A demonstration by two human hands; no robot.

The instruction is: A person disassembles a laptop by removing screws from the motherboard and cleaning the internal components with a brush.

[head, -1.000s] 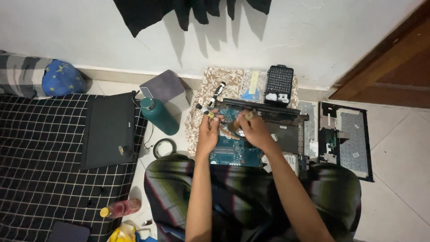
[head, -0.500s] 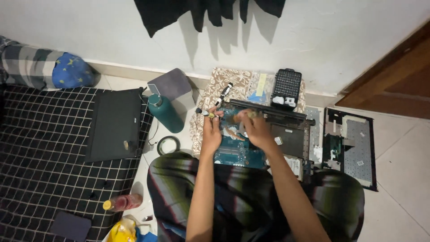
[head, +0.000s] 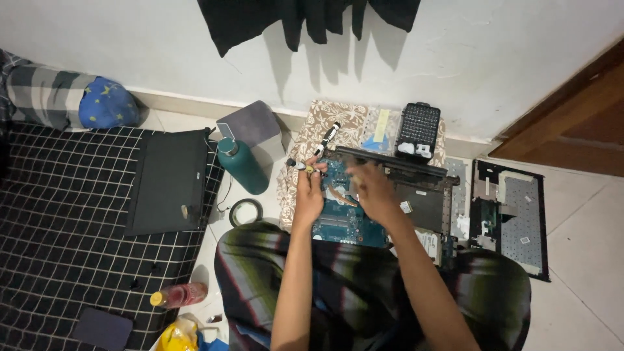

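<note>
Fingers (head: pixel 313 170) of the left hand (head: pixel 309 195) are pinched on a small yellowish part at the board's (head: pixel 338 224) top-left corner; right hand (head: pixel 370 188) fingers are blurred, so whether they are apart or together cannot be told.

Laptop (head: pixel 416 201) is opened up on a patterned cloth (head: pixel 344 120) at the wall, blue board exposed between both hands. Teardown is judged well along: keyboard panel (head: pixel 510 218) is already removed and laid just right of the chassis, bit case (head: pixel 418 130) is open behind it, and a screwdriver (head: pixel 327 138) is parked near the left hand. Board is still seated; removal remains. Bottle (head: pixel 242 166), tape roll (head: pixel 246 212) and a closed laptop (head: pixel 168 182) are left of the cloth.
</note>
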